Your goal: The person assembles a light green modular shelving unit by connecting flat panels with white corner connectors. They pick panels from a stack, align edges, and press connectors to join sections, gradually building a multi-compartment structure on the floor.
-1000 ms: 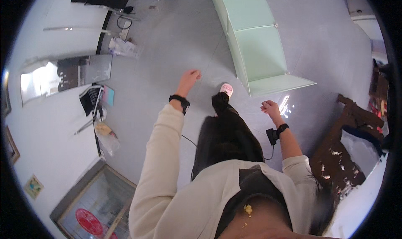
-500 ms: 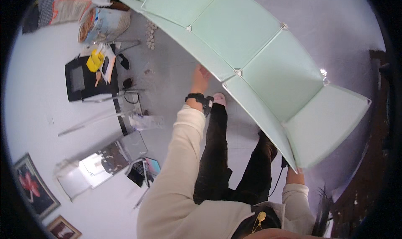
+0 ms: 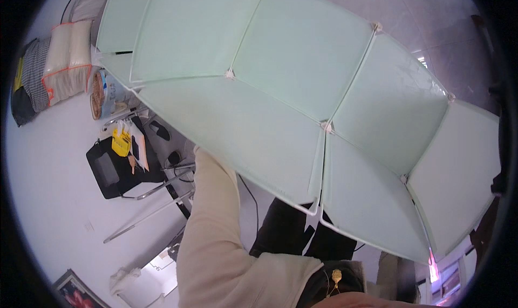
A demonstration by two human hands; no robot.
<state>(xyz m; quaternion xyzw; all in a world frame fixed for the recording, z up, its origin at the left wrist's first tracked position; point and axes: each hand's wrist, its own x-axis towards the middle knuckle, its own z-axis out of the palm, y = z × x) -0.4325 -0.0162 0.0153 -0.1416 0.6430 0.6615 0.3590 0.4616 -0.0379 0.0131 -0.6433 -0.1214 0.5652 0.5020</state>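
A large pale green storage rack [image 3: 302, 54] of thin square panels spans most of the view. White corner connectors [image 3: 327, 127] join its panels into open compartments. My left sleeve [image 3: 210, 216] runs up to the rack's near left edge, and the hand beyond it is hidden behind the panels. At the lower right, my right sleeve [image 3: 396, 273] passes under the near panel, which covers that hand too. A narrow gap shows between two near panels at the front edge. What either hand grips is out of sight.
On the left are a black chair [image 3: 108, 170] with a yellow bag [image 3: 122, 141] on it, dark shoes [image 3: 159, 130] and a blue-and-white container [image 3: 110, 95]. Packed bedding bags [image 3: 67, 65] stand at the far left. A dark cable [image 3: 253, 200] hangs near my legs.
The rack has come up and nearer, and covers more of the view. My left hand, bare in front of the floor before, has gone behind it. My view has shifted too.
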